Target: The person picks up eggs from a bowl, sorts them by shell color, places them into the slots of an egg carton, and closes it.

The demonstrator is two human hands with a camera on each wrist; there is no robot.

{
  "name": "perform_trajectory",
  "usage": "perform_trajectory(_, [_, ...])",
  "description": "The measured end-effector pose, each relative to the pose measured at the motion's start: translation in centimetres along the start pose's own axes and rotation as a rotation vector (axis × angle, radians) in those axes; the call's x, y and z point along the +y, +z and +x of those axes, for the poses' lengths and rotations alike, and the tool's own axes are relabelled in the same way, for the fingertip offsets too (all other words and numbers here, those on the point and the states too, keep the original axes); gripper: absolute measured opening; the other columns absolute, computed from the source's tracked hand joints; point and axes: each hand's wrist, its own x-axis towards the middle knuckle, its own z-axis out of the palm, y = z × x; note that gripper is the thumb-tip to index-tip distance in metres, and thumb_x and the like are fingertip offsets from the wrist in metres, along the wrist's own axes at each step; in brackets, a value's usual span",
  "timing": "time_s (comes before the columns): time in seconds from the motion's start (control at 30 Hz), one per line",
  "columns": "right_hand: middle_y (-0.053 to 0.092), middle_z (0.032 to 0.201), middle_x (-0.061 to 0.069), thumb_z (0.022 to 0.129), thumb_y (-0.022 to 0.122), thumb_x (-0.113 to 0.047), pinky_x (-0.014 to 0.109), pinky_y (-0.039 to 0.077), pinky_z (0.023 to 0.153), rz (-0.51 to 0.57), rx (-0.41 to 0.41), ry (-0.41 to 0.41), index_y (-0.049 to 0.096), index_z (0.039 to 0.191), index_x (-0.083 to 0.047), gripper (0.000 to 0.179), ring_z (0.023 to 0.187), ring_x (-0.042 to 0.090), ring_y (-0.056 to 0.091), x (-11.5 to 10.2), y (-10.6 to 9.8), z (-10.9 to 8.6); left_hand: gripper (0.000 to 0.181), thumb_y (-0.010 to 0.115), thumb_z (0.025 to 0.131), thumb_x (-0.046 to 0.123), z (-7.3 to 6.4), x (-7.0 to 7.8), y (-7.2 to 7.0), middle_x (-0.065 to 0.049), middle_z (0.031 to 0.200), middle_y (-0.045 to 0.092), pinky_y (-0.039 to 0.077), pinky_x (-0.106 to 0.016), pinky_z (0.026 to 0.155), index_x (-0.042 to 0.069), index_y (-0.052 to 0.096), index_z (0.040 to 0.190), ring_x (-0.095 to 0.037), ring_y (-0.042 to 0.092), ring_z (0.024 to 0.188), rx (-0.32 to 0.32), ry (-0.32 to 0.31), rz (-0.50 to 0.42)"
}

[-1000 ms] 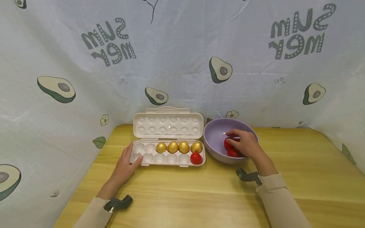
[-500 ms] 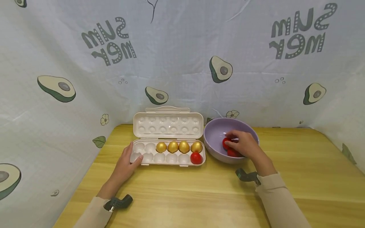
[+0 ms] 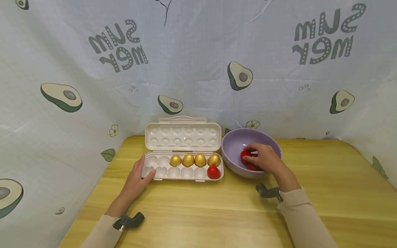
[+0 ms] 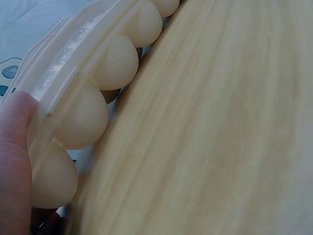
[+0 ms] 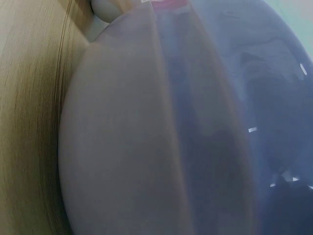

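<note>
Inside the purple bowl (image 3: 231, 151), my right hand (image 3: 263, 156) pinches a red egg (image 3: 245, 156) between thumb and fingers. Another red egg (image 3: 252, 167) lies under that hand, partly covered. At the left end of an opened cream plastic egg carton (image 3: 186, 179), my left hand (image 3: 134, 179) grips the tray, its thumb over the front rim. The left wrist view shows this thumb (image 4: 17, 122) on the edge above the rounded cups. Several gold eggs (image 3: 188, 160) fill the right part of the back row, and one red egg (image 3: 213, 172) sits at the front right corner.
The carton's lid (image 3: 183, 136) stands tipped back against a printed curtain (image 3: 192, 69). The bowl is right beside the carton; its outer wall (image 5: 117, 137) fills much of the right wrist view. A wooden table (image 3: 198, 213) extends in front.
My right hand has shifted the pinched red egg slightly to the left within the bowl, uncovering less of the egg beneath. The left hand and carton have stayed put.
</note>
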Motion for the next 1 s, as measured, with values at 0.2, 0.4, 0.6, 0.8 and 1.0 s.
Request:
perform_trajectory(0.2, [0.069,0.105,0.017,0.082,0.077,-0.015,0.052,0.051,0.087,-0.010,-0.022,0.002,0.070,0.109,-0.002,0.030,0.098,0.036,0.066,-0.13,0.04,0.01,0.084,0.060,0.093,0.036,0.00,0.14,-0.07,-0.028,0.149,0.028,0.026,-0.058,0.110,-0.003,0.016,0.152,-0.046,0.031,0.135,-0.001,0.000,-0.009])
perform_trajectory(0.4, [0.069,0.107,0.017,0.082,0.077,-0.014,0.051,0.052,0.086,-0.028,-0.034,0.002,0.070,0.112,-0.001,0.034,0.097,0.035,0.066,-0.12,0.12,0.15,0.084,0.060,0.093,0.037,0.02,0.17,-0.05,-0.028,0.149,0.028,0.026,-0.058,0.110,-0.004,0.016,0.152,-0.046,0.031,0.135,0.000,-0.003,-0.003])
perform_trajectory(0.6, [0.067,0.108,0.018,0.082,0.077,-0.014,0.050,0.053,0.085,-0.028,-0.066,0.017,0.068,0.116,-0.001,0.037,0.095,0.034,0.065,-0.19,0.09,0.21,0.084,0.060,0.093,0.037,-0.04,0.15,-0.02,-0.028,0.149,0.028,0.026,-0.058,0.109,-0.004,0.016,0.152,-0.046,0.032,0.135,0.003,0.001,-0.005])
perform_trajectory(0.8, [0.068,0.106,0.017,0.082,0.077,-0.013,0.050,0.053,0.086,-0.048,-0.071,0.004,0.068,0.116,-0.002,0.037,0.095,0.034,0.065,-0.11,0.13,0.26,0.083,0.060,0.093,0.036,-0.03,0.14,-0.01,-0.028,0.149,0.028,0.026,-0.058,0.109,-0.003,0.017,0.152,-0.047,0.032,0.135,0.005,0.001,-0.005])
perform_trajectory(1.0, [0.068,0.104,0.014,0.081,0.077,-0.013,0.050,0.052,0.086,-0.060,-0.070,-0.002,0.069,0.115,-0.003,0.036,0.095,0.032,0.064,-0.08,0.20,0.27,0.083,0.060,0.093,0.037,-0.02,0.12,0.00,-0.028,0.149,0.028,0.026,-0.059,0.109,-0.003,0.016,0.152,-0.047,0.032,0.135,0.002,-0.002,-0.003])
